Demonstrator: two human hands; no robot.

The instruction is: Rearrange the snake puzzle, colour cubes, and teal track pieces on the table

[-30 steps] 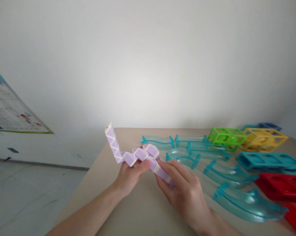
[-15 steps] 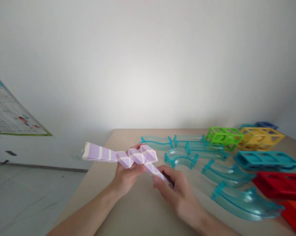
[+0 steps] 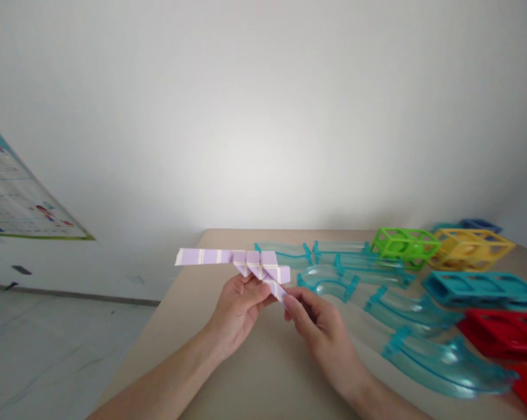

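Note:
A folded paper strip point(image 3: 245, 263), lilac with white-and-yellow cross stripes, is held above the table. Its middle is folded into a woven, stepped shape, and one flat tail runs out to the left. My left hand point(image 3: 243, 303) pinches it from below, thumb on top near the crossing folds. With thumb and fingers closed, my right hand point(image 3: 316, 321) grips the narrow end that slants down to the right. The tip of that end is hidden in the right hand.
Clear teal track pieces point(image 3: 328, 280) lie on the wooden table point(image 3: 188, 303), centre to right. Behind and beside them are a green frame block point(image 3: 405, 245), a yellow one point(image 3: 468, 248), a teal one point(image 3: 482, 287) and a red one point(image 3: 508, 332). A poster point(image 3: 22, 192) hangs on the left wall.
The strip has shifted right and tilted, so its folds and left tail now face me flatter. My right hand has slid up the slanting end, closer to my left hand.

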